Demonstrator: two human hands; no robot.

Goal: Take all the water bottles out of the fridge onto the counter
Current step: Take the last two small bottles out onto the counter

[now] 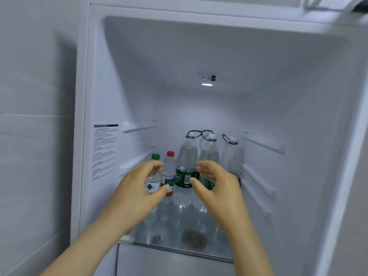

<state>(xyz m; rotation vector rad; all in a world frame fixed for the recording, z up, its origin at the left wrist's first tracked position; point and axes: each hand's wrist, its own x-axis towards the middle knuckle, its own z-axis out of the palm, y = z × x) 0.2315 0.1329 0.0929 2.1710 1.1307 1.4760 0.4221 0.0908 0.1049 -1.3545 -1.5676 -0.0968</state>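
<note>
Half-curled, empty left hand (137, 188) and right hand (218, 185), apart, partly masking blurred water bottles (187, 154).

Pale wall (35, 116) at left with a faint horizontal seam (35, 115), under cool dim light.

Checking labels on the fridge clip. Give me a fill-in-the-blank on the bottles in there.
1. The glass shelf holds ___ bottles in all.
2. The small bottle beside the green-capped one has a ___ cap.
3. The ___ tall bottles have green loops at the neck.

Missing words: five; red; three.
</note>
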